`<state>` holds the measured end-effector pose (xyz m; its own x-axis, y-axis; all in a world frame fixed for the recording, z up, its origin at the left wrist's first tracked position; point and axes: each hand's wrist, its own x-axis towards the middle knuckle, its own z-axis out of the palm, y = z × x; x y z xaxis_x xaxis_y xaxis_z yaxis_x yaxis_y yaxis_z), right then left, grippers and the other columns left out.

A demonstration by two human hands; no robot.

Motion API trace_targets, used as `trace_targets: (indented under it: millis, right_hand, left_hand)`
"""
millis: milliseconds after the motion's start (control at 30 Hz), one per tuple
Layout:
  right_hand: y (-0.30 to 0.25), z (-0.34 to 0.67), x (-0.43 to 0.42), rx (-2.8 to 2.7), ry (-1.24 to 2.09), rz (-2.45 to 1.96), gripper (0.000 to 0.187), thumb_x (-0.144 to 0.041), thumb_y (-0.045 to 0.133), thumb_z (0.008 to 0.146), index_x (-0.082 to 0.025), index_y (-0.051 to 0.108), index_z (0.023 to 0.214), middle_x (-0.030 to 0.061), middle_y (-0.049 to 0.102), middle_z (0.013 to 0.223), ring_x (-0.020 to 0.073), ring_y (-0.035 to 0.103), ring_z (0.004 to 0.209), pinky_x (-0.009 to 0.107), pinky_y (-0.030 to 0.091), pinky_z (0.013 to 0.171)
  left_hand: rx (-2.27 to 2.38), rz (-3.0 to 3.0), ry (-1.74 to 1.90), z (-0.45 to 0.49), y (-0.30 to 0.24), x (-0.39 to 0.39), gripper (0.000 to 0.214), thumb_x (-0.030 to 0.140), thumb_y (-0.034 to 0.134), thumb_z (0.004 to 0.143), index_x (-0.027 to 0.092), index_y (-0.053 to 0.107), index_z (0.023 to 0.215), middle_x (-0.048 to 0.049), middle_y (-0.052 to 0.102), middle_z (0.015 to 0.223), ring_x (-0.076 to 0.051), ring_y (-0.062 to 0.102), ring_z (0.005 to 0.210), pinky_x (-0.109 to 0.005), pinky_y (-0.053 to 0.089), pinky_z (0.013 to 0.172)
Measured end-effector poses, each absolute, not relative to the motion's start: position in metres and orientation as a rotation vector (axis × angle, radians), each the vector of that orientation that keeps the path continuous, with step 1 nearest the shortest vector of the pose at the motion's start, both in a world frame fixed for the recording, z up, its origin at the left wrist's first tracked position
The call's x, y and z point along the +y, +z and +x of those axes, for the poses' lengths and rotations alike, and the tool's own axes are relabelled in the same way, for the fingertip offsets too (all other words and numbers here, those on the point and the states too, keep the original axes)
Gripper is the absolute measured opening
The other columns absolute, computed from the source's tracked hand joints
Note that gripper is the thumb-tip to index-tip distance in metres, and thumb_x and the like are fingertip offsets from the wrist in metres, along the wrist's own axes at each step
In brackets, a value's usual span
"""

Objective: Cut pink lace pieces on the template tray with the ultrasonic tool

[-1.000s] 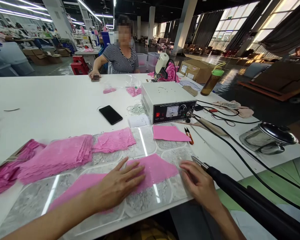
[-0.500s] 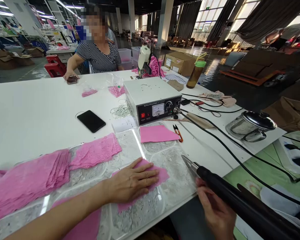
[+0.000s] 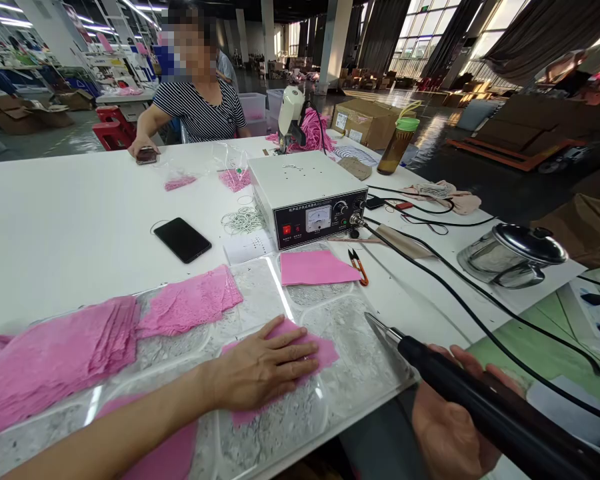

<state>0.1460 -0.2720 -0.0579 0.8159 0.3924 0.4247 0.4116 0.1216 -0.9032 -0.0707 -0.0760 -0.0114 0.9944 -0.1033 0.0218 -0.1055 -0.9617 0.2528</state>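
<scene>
My left hand (image 3: pixel 265 363) lies flat with fingers spread on a pink fabric piece (image 3: pixel 325 352), pressing it against the grey marbled, clear-covered mat (image 3: pixel 353 320). To its right, my right hand (image 3: pixel 450 420) is palm up under the black handle of an ultrasonic cutter (image 3: pixel 480 393); the handle rests across the fingers, which are loosely around it. The cutter's metal tip points left above the mat, apart from the fabric. A stack of pink cut fabric (image 3: pixel 75 353) and a smaller pile (image 3: pixel 195 300) lie to the left. Under my left forearm is another pink piece (image 3: pixel 165 447).
A control box (image 3: pixel 305 193) with a meter and cables stands behind the mat. Before it lie a pink sheet (image 3: pixel 317 268) and thread snips (image 3: pixel 359 268). A phone (image 3: pixel 183 240) is left, a lidded metal mug (image 3: pixel 513 257) right. A person (image 3: pixel 200 110) sits across the table.
My right hand has shifted right along the cutter's handle and its fingers have opened out beneath it. The cutter's tip and my left hand stay nearly in place.
</scene>
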Motion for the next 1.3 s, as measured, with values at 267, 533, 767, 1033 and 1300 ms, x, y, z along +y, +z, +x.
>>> trace_targets:
  millis: [267,533,767,1033,1300]
  right_hand:
    - [-0.022,0.153,-0.228,-0.373,-0.005,-1.144,0.018,-0.029,0.045,0.078,-0.027,0.055,0.094,0.0031,0.043,0.091,0.0200,0.048,0.078,0.044,0.046,0.081]
    - [0.005,0.146,-0.236,-0.529,0.151,-1.186,0.013,-0.036,0.042,0.074,-0.024,0.047,0.077,0.0010,0.038,0.070,0.0162,0.039,0.056,0.035,0.037,0.053]
    - [-0.004,0.140,-0.235,-0.685,0.246,-1.106,0.013,-0.033,0.047,0.075,-0.022,0.053,0.077,0.0007,0.048,0.068,0.0137,0.046,0.051,0.033,0.041,0.048]
    - [-0.004,0.140,-0.234,-0.757,0.240,-1.164,0.015,-0.036,0.046,0.076,-0.022,0.051,0.077,0.0010,0.048,0.067,0.0130,0.046,0.049,0.032,0.042,0.046]
    - [-0.004,0.139,-0.232,-0.759,0.233,-1.158,0.014,-0.034,0.044,0.076,-0.022,0.051,0.077,0.0007,0.047,0.067,0.0133,0.045,0.049,0.032,0.041,0.047]
  left_hand:
    - [-0.145,2.867,0.016,-0.069,-0.015,-0.078,0.043,0.030,0.042,0.100,0.023,0.043,0.142,-0.0039,0.043,0.148,-0.024,0.033,0.141,-0.049,0.006,0.121]
    - [-0.143,2.819,0.033,-0.067,-0.012,-0.080,0.040,0.029,0.042,0.101,0.022,0.045,0.140,-0.0075,0.047,0.145,-0.024,0.033,0.141,-0.052,0.006,0.120]
    - [-0.156,2.845,0.067,-0.066,-0.013,-0.082,0.039,0.029,0.041,0.101,0.019,0.047,0.138,-0.0081,0.047,0.145,-0.024,0.034,0.141,-0.053,0.006,0.120]
    - [-0.150,2.841,0.109,-0.067,-0.014,-0.082,0.042,0.030,0.043,0.100,0.021,0.044,0.141,-0.0077,0.047,0.145,-0.024,0.035,0.140,-0.053,0.008,0.121]
    - [-0.168,2.885,0.124,-0.067,-0.014,-0.083,0.040,0.031,0.041,0.101,0.018,0.046,0.139,-0.0064,0.047,0.145,-0.024,0.036,0.140,-0.053,0.009,0.120]
